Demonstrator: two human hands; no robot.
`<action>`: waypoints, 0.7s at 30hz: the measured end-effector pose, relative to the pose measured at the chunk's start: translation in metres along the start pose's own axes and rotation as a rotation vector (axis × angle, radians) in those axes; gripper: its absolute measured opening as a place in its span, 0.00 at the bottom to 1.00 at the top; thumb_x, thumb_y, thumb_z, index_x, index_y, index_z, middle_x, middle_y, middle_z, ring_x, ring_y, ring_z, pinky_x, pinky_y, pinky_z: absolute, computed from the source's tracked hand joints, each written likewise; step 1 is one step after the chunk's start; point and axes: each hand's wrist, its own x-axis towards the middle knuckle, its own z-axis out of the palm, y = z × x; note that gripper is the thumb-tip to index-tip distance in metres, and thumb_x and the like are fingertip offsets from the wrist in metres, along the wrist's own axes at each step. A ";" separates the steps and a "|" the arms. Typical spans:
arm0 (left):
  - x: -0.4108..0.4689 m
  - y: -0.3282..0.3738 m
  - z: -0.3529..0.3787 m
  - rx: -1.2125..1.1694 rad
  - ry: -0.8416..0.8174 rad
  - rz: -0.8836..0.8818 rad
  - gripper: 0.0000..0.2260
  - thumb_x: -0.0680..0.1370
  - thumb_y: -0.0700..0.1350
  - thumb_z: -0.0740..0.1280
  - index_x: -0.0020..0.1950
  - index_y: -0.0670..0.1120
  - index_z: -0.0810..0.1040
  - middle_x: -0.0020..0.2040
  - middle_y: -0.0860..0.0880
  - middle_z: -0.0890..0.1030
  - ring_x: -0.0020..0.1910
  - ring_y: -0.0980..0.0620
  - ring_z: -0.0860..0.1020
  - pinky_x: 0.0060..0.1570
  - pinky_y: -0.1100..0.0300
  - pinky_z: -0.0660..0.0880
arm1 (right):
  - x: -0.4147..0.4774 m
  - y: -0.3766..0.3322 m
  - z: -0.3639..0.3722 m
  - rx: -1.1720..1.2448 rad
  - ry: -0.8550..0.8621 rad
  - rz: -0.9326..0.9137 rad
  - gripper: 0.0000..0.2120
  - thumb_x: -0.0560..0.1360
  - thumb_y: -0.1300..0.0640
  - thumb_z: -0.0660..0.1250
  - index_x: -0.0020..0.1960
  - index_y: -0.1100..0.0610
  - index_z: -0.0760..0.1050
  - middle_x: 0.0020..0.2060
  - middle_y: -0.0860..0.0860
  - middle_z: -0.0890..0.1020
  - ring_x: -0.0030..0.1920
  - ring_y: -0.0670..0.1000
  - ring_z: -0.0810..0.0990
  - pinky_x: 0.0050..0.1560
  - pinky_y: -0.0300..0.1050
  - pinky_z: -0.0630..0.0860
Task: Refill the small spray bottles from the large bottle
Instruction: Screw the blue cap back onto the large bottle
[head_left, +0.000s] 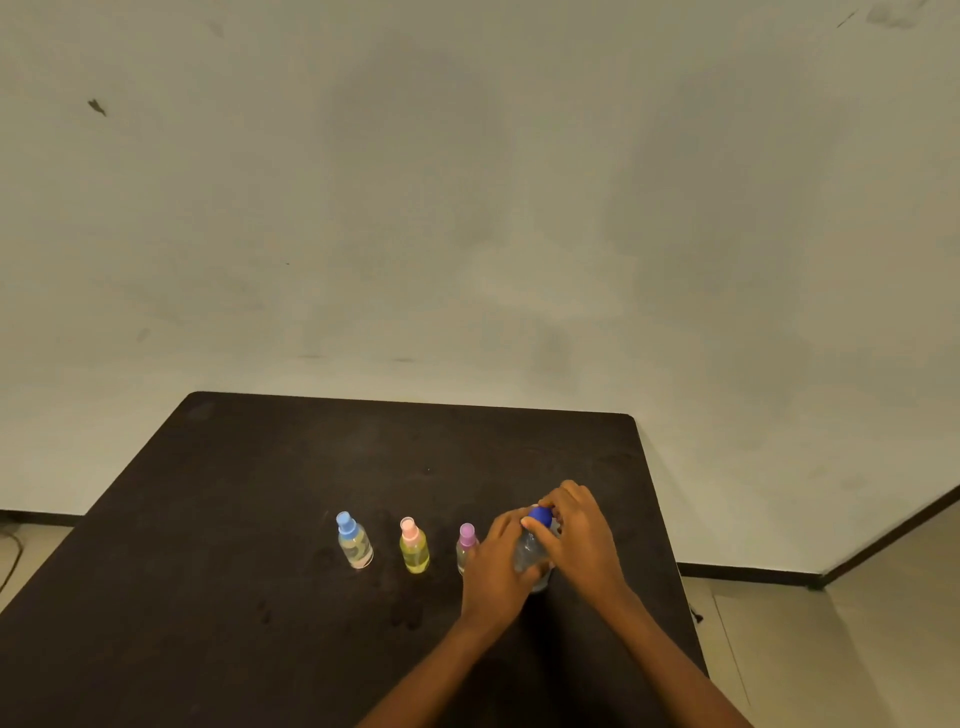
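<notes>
A large clear bottle (531, 552) with a dark blue cap (540, 515) stands upright on the dark table (234, 571). My left hand (496, 566) wraps its body from the left. My right hand (579, 535) has its fingers closed around the cap. Left of it three small spray bottles stand in a row: one with a blue top (353, 540), a yellow one with a pink top (414, 545), and one with a purple top (466, 545), partly hidden behind my left hand.
The table's far edge and right edge (660, 519) are close to the bottles. A pale wall rises behind the table, and tiled floor (831, 649) lies to the right.
</notes>
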 end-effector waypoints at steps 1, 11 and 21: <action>0.000 0.001 -0.001 0.022 -0.001 -0.011 0.24 0.74 0.47 0.67 0.69 0.47 0.67 0.69 0.48 0.69 0.70 0.50 0.64 0.71 0.53 0.55 | -0.001 0.000 0.002 0.010 0.022 0.020 0.10 0.72 0.54 0.67 0.46 0.60 0.77 0.45 0.54 0.76 0.47 0.52 0.75 0.47 0.40 0.70; -0.001 0.000 -0.001 -0.063 -0.026 -0.005 0.21 0.75 0.50 0.66 0.66 0.46 0.70 0.64 0.49 0.74 0.66 0.53 0.70 0.72 0.51 0.58 | 0.008 -0.007 -0.013 0.009 -0.284 0.084 0.22 0.74 0.55 0.67 0.67 0.57 0.68 0.64 0.53 0.71 0.65 0.50 0.69 0.66 0.40 0.62; 0.001 -0.002 0.004 -0.096 -0.043 -0.023 0.18 0.72 0.56 0.64 0.60 0.53 0.74 0.62 0.48 0.77 0.63 0.53 0.73 0.70 0.50 0.62 | 0.013 -0.009 -0.019 -0.263 -0.275 -0.105 0.15 0.76 0.54 0.63 0.61 0.57 0.74 0.58 0.53 0.74 0.59 0.50 0.71 0.62 0.39 0.66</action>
